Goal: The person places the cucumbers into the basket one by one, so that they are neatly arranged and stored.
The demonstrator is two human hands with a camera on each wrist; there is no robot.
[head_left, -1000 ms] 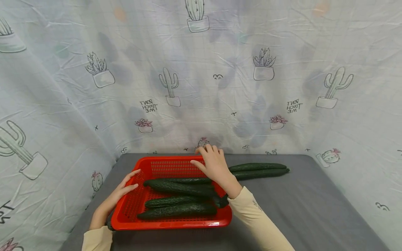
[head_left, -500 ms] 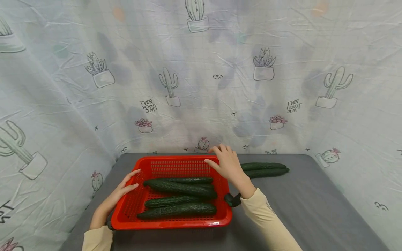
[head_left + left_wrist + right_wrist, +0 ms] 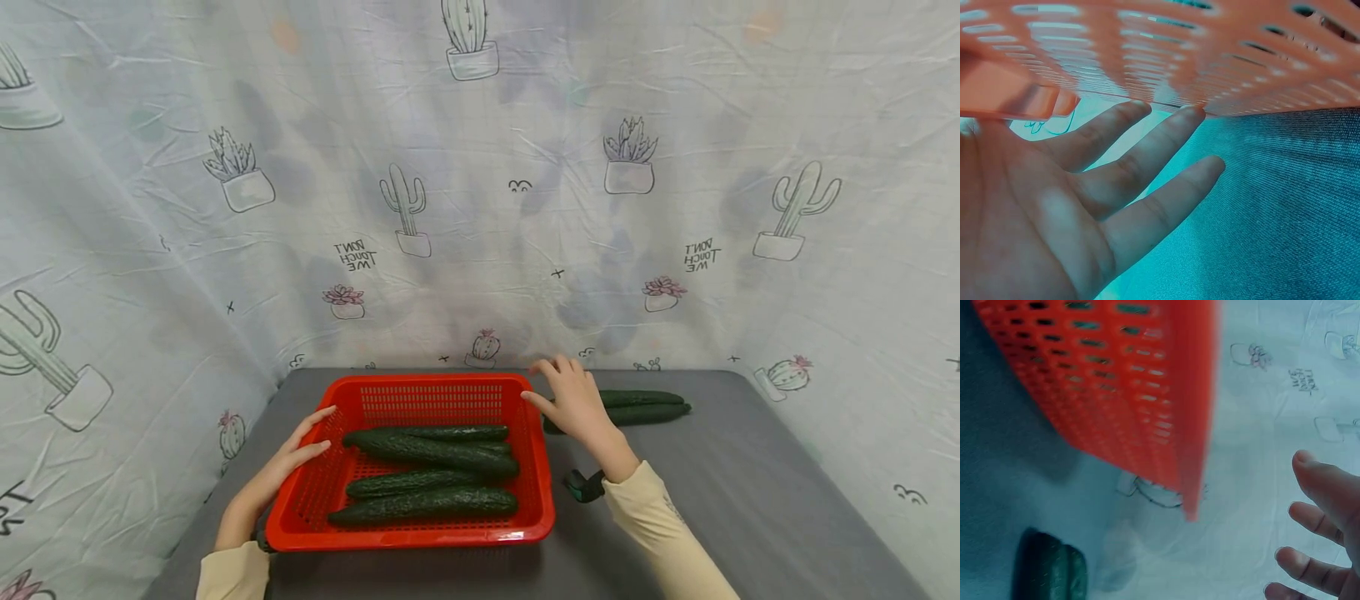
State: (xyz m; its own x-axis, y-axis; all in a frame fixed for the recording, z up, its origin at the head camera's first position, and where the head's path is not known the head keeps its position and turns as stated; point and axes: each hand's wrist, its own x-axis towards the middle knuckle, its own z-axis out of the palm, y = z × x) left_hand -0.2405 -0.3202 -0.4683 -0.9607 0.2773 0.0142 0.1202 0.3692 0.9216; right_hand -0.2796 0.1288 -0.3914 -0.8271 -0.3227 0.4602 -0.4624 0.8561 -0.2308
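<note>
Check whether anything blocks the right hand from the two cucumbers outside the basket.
Nothing visible stands between the right hand and the two cucumbers. The red basket is to their left, not in between.

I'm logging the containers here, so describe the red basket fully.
The red basket looks like plastic: rectangular, with rounded corners, slotted walls and a smooth, solid rim. It stands upright on the gray tabletop, open top up. Several dark green cucumbers lie inside, roughly along its long sides. The left hand rests over its left rim; the right hand is near its right side.
</note>
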